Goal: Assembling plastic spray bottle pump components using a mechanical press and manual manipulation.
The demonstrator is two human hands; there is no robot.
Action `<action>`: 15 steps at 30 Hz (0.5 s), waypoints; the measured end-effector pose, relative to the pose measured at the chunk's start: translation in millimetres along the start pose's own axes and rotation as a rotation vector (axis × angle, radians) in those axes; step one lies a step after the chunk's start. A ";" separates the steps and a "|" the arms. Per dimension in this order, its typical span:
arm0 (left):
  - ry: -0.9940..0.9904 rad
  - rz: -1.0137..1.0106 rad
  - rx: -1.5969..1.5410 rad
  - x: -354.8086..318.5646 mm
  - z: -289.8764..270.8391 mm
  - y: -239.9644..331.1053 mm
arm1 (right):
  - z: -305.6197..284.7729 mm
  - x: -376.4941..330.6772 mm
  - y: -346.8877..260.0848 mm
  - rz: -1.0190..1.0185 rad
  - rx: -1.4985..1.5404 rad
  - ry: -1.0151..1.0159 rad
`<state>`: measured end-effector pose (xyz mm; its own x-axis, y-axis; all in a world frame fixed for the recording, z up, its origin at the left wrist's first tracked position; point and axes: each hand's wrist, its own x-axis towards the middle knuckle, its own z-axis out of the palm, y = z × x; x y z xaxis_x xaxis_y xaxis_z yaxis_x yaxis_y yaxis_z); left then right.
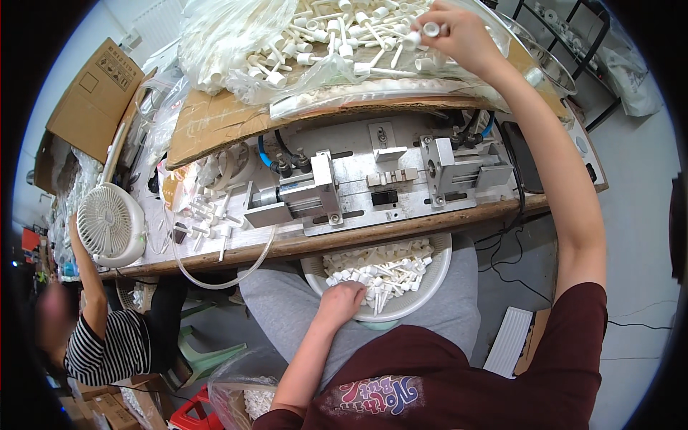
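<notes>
At the upper right, my right hand [466,43] pinches a white plastic cap with a stem [431,29], above a heap of similar white capped stems [344,32]. A second white cap shows close by its fingers. My left hand [340,304] lies at the near left of a white basket [437,287] in my lap. Its fingers are curled against the white capped pieces [390,279] inside, and whatever they hold is hidden. Between the hands stands a metal fixture [383,183] with two pneumatic cylinders and a small slotted block [392,178] in the middle.
Cardboard [222,118] carries the heap and clear plastic bags [222,43] over the fixture. Loose white pieces [208,218] lie left of it, near a white fan [111,224]. A clear hose [215,287] loops off the table edge. A co-worker [107,344] sits at left.
</notes>
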<state>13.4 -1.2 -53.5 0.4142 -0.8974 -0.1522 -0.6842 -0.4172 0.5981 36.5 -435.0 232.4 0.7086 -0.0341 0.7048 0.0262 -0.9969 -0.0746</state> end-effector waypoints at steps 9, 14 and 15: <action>0.010 -0.004 0.009 -0.1 0.3 -2.0 | -17.1 3.9 -21.1 0.756 0.664 0.074; 0.066 0.047 -0.023 4.1 -6.0 7.0 | -27.9 -22.8 -17.2 0.805 0.889 0.032; 0.087 0.048 -0.027 0.9 -11.7 10.9 | -22.9 -33.6 -32.6 0.723 0.974 0.041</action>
<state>13.4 -4.9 -37.9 0.4329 -0.8998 -0.0547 -0.6883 -0.3691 0.6246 -4.3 -402.9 227.4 0.7565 -0.5803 0.3017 0.1656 -0.2762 -0.9467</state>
